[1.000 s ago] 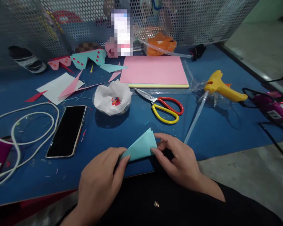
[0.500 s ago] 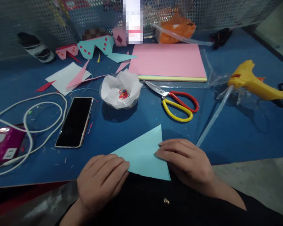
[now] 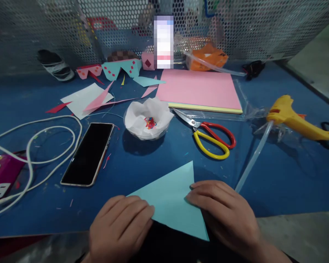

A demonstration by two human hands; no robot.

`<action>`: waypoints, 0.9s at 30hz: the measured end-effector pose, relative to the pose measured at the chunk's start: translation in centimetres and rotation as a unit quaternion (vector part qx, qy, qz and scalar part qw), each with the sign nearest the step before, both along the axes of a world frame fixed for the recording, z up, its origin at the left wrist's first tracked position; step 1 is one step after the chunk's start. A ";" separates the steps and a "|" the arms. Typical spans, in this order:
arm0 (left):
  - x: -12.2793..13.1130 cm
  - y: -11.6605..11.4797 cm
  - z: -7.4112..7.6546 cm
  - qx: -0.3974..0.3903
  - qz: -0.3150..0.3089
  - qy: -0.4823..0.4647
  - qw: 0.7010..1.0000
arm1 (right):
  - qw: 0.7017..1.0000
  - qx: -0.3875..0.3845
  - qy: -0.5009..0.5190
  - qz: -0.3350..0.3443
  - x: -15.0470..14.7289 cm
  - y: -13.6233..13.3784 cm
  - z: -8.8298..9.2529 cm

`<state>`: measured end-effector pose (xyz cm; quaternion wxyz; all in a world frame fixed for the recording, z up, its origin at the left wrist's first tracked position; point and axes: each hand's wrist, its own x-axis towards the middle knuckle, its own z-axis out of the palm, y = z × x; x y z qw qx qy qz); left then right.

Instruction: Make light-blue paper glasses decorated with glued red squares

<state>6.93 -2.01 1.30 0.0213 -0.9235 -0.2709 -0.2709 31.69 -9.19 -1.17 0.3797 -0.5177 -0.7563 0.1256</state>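
Observation:
A light blue paper triangle lies flat at the near edge of the blue table, its lower corner hanging over the edge. My left hand rests on the triangle's left corner with fingers curled and pressed together. Fingers of my right hand lie flat and stretched on the triangle's right side, pressing it down.
Red-and-yellow scissors lie behind the triangle. A bowl lined with white paper, a black phone, white cable, pink paper stack, yellow glue gun with clear stick, and folded paper pieces surround them. Metal mesh stands behind.
A second ago both hands held the blue paper folded and lifted. It now lies spread as a flat triangle on the table, with both hands pressing on it.

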 end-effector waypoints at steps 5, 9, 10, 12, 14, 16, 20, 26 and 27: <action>-0.3 0.0 -0.2 -0.006 -0.002 0.000 1.000 | 1.000 0.017 -0.017 -0.006 -0.2 0.2 0.2; -0.6 0.0 -0.4 -0.039 -0.014 0.003 0.999 | 1.000 0.004 -0.006 -0.007 -0.1 0.4 0.4; -0.6 0.0 -0.4 -0.060 -0.013 0.006 0.998 | 1.000 0.002 -0.004 -0.009 -0.2 0.5 0.5; -0.3 0.2 -0.2 -0.118 0.010 0.014 0.993 | 1.000 -0.009 0.004 -0.017 -0.3 0.5 0.5; 0.4 0.4 0.3 -0.177 0.046 0.021 0.983 | 0.998 -0.029 0.022 -0.047 -0.6 0.5 0.5; 1.2 0.7 0.7 -0.205 0.079 0.029 0.975 | 0.994 -0.043 0.038 -0.093 -1.0 0.5 0.5; 2.6 1.4 1.3 -0.208 0.108 0.047 0.971 | 0.989 -0.039 0.016 -0.141 -1.5 0.5 0.6; 3.4 2.2 1.1 -0.206 0.128 0.078 0.967 | 0.986 -0.019 -0.038 -0.162 -1.5 1.1 1.0; 3.6 2.3 1.1 -0.204 0.130 0.081 0.967 | 0.985 -0.023 -0.043 -0.165 -1.4 1.2 1.1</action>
